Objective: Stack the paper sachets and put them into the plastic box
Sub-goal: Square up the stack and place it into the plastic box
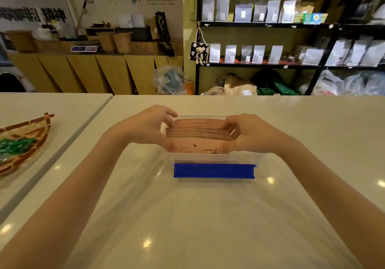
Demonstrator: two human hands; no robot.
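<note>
Just nearer than the hands, a blue clip [214, 171] fronts the plastic box [245, 158]. The left hand [145, 126] and right hand [248, 134] pinch the 2 ends of the stacked paper sachets [198, 132], standing upright inside the box. Light, thin and probably slippery, the sachets likely fan apart unless squeezed at both ends.

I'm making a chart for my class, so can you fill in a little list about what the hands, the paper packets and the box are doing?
left hand: grips the left end of the stack
right hand: grips the right end of the stack
paper sachets: pink-brown, standing on edge, pressed together, partly inside the box
plastic box: clear, open top, blue clip on near side
table: white and shiny, box stands on it
basket: woven, far left, green things inside
</note>
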